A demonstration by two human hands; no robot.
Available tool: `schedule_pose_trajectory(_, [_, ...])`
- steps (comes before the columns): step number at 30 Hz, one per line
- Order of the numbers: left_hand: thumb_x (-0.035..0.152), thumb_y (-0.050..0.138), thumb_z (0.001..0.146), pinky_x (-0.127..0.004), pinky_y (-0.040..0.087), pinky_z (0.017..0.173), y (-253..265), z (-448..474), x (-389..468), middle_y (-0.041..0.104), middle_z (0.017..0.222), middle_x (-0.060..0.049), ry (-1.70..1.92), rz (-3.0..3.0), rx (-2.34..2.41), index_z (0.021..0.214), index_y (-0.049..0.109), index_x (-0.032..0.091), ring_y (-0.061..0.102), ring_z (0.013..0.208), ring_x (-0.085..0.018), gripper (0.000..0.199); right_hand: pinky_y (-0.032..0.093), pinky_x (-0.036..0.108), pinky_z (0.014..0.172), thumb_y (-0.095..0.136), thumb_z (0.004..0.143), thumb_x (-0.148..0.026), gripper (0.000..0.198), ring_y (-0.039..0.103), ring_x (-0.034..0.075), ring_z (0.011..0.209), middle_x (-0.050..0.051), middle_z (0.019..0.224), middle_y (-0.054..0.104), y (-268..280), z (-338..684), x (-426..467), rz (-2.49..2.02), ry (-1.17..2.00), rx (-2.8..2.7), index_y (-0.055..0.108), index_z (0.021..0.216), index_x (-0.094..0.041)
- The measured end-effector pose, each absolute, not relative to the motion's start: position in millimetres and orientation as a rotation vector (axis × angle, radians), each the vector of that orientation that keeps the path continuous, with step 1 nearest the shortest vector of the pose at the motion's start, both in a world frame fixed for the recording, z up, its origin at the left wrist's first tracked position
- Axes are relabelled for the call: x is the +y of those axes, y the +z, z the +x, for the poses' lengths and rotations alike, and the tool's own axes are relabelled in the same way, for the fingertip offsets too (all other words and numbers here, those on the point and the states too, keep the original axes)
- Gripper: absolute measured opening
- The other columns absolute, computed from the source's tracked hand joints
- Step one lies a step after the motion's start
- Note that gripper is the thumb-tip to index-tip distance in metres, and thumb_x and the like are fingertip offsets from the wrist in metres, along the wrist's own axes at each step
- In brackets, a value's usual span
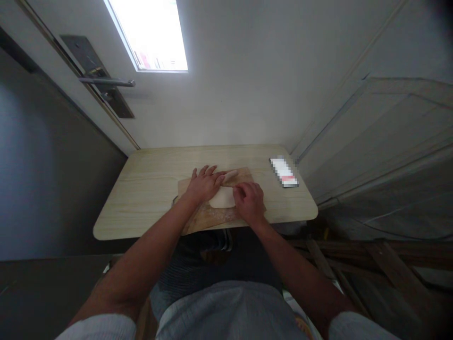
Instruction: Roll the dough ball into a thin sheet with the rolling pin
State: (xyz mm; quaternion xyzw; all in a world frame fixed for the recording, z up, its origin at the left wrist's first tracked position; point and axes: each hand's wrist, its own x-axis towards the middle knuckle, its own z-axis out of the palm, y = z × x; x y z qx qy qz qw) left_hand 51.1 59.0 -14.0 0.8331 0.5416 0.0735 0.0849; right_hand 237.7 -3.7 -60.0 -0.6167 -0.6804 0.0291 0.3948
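A flat, pale sheet of dough lies on a floured wooden board. My left hand rests palm down over the dough's upper left side, its fingers stretched and spread apart. Curled fingers of my right hand close on the right edge of the dough; the exact pinch is partly hidden. Between the hands, just beyond the sheet, lies a pale elongated piece, whose kind I cannot make out; my left fingertips are close to it.
The board rests on a light wood-grain table with rounded corners. A phone lies on its right side. Behind stands a pale door with a metal handle and a bright window. Wooden framing is low on the right.
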Motion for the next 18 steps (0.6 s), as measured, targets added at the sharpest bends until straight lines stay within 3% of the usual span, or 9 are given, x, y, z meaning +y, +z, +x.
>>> schedule_pose_trajectory(7, [0.055, 0.021, 0.103, -0.067, 0.016, 0.118, -13.3, 43.8, 70.9, 0.041, 0.16, -0.003, 0.235, 2.514, 1.56, 0.141, 0.055, 0.039, 0.032, 0.148, -0.032, 0.053, 0.037, 0.047, 0.108, 0.071, 0.081, -0.052, 0.046, 0.056, 0.029, 0.119, 0.006, 0.124, 0.07, -53.1, 232.4, -14.3, -1.475, 0.075, -1.931, 0.069, 0.119, -0.026])
schedule_pose_trajectory(12, [0.049, 0.024, 0.104, -0.065, 0.02, 0.117, -12.8, 45.6, 54.1, 0.04, 0.161, -0.005, 0.205, 2.549, 1.533, 0.149, 0.046, 0.037, 0.033, 0.148, -0.032, 0.052, 0.034, 0.048, 0.111, 0.072, 0.081, -0.054, 0.044, 0.053, 0.031, 0.125, 0.005, 0.125, 0.07, -53.3, 230.6, -15.7, -1.487, 0.072, -1.939, 0.073, 0.114, -0.025])
schedule_pose_trajectory(15, [0.039, 0.028, 0.103, -0.055, 0.026, 0.119, -13.9, 50.3, 38.4, 0.04, 0.161, -0.006, 0.253, 2.54, 1.435, 0.154, 0.04, 0.033, 0.034, 0.148, -0.027, 0.052, 0.034, 0.049, 0.111, 0.072, 0.081, -0.055, 0.044, 0.054, 0.031, 0.124, 0.006, 0.123, 0.071, -55.0, 230.3, -15.3, -1.484, 0.084, -1.933, 0.073, 0.114, -0.024])
schedule_pose_trajectory(18, [0.034, 0.028, 0.102, -0.04, 0.032, 0.119, -13.6, 53.8, 29.1, 0.051, 0.153, -0.006, 0.498, 2.338, 1.423, 0.149, 0.047, 0.026, 0.043, 0.143, -0.021, 0.051, 0.035, 0.049, 0.11, 0.072, 0.082, -0.055, 0.043, 0.055, 0.03, 0.122, 0.007, 0.121, 0.071, -55.8, 230.2, -15.7, -1.485, 0.093, -1.931, 0.073, 0.112, -0.024])
